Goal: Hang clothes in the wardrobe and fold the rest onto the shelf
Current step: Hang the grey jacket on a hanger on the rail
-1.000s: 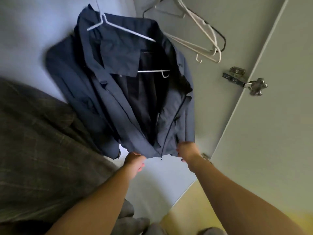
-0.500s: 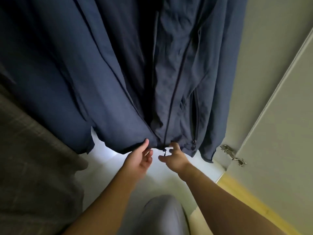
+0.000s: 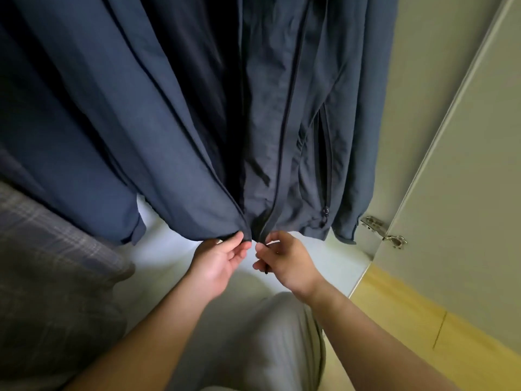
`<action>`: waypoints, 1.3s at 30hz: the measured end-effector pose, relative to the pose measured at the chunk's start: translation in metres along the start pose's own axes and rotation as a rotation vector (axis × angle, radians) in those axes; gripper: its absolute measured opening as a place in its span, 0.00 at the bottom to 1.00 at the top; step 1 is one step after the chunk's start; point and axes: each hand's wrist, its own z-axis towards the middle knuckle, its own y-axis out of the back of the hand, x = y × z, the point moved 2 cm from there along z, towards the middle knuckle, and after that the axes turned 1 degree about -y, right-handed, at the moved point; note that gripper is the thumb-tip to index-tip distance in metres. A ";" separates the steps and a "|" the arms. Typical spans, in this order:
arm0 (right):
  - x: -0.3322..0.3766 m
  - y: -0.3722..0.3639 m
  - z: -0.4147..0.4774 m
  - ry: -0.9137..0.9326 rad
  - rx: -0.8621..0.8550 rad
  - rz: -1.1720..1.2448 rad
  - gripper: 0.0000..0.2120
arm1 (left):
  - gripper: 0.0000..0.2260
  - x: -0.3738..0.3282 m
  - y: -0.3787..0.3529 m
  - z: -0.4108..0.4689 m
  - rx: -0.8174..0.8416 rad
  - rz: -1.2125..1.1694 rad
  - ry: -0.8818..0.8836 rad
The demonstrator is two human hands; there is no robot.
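Note:
A navy blue zip jacket [image 3: 174, 114] hangs inside the wardrobe and fills the upper half of the view; its hanger is out of frame. My left hand [image 3: 217, 262] pinches the bottom hem of the jacket's left front panel. My right hand [image 3: 284, 259] pinches the bottom end of the right panel's zipper track, with a small dark zipper part between its fingers. The two front edges sit close together just above my hands. A zipped side pocket [image 3: 325, 176] shows on the right panel.
A grey plaid garment [image 3: 53, 275] hangs at the left, close to my left forearm. The white wardrobe floor [image 3: 166, 255] lies below the jacket. An open wardrobe door [image 3: 465, 193] with a metal hinge [image 3: 383, 231] stands at right, over yellow flooring [image 3: 408, 320]. My grey trouser leg [image 3: 262, 342] is below.
The view has dropped from the hanger and collar to the jacket's hem and come closer. Both hands have drawn together at the bottom of the zipper.

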 end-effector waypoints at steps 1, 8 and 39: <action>-0.004 -0.002 -0.005 -0.014 0.010 0.078 0.04 | 0.01 0.001 0.000 -0.003 0.030 0.005 0.010; -0.027 0.001 -0.023 -0.190 0.006 0.427 0.08 | 0.03 0.006 0.002 -0.023 0.051 0.113 -0.072; -0.030 -0.035 -0.043 -0.365 -0.202 0.930 0.11 | 0.06 0.010 -0.006 -0.055 -0.155 0.452 -0.444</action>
